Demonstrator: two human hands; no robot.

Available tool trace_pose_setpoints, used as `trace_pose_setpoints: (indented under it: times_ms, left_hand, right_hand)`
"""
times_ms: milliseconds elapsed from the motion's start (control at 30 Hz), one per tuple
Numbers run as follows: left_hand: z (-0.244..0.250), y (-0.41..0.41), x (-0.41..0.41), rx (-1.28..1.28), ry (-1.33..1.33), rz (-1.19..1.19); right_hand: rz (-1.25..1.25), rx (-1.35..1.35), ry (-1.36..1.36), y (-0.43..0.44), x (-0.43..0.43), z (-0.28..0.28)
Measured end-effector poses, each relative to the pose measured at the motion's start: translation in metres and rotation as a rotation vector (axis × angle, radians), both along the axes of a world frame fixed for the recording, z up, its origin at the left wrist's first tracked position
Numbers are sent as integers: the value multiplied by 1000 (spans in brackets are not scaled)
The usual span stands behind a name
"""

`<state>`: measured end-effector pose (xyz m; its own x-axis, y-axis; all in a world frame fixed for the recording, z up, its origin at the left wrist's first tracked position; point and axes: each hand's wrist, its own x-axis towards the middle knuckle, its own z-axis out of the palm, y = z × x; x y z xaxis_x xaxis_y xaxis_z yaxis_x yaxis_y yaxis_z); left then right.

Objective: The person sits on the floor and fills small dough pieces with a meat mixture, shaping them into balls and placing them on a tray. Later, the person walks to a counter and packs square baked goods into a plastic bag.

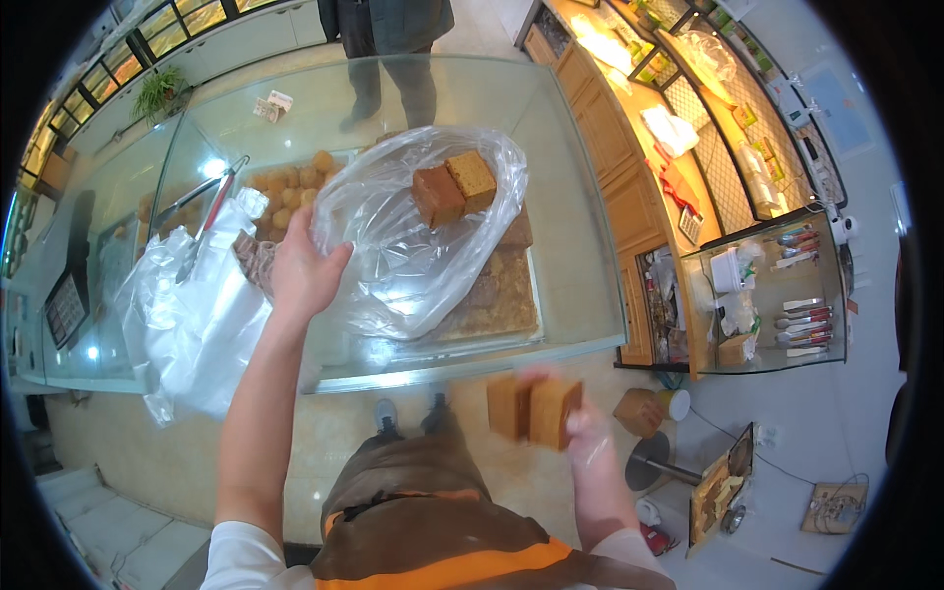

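My left hand (306, 269) is at the near left rim of a clear plastic bag (383, 243) spread wide on the glass counter; thumb and fingers are apart, and whether they pinch the film cannot be told. Inside the bag lie two brown cake blocks (453, 188), side by side. My right hand (582, 424), slightly blurred, holds two more cake blocks (535, 409) in front of the counter's near edge. Red-handled tongs (214, 210) rest on a pile of white plastic bags (199, 317) left of my left hand.
Beneath the glass counter top (472, 361) show round pastries (291, 188) and a slab of cake (494, 295). Paper notes (273, 105) lie near its far edge. A person (391, 59) stands across the counter. Wooden shelving (627, 169) and a round-based stand (649, 461) are at the right.
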<state>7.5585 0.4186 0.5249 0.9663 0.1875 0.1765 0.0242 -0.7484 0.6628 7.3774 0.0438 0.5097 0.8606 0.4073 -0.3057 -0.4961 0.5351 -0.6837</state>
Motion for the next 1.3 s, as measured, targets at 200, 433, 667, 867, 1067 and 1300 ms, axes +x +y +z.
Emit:
trace_pose_setpoints:
  times_ms: [200,433,667,867,1067,1300]
  left_hand:
    - [3,-4,11,-808,53,113]
    - [5,-11,12,-852,-66,181]
    - [10,17,3,-938,-82,92]
    - [11,26,9,-813,-139,134]
    - [17,22,0,-757,-114,213]
    - [16,9,-3,-718,-111,275]
  right_hand:
    - [153,-1152,-593,136,199,108]
    - [271,-1964,-675,234,238,82]
    - [-128,-378,-820,40,103,79]
    - [-131,-483,188,-24,32,-164]
    - [-199,-1525,45,36,153,-236]
    - [-422,-1470,209,36,180,-247]
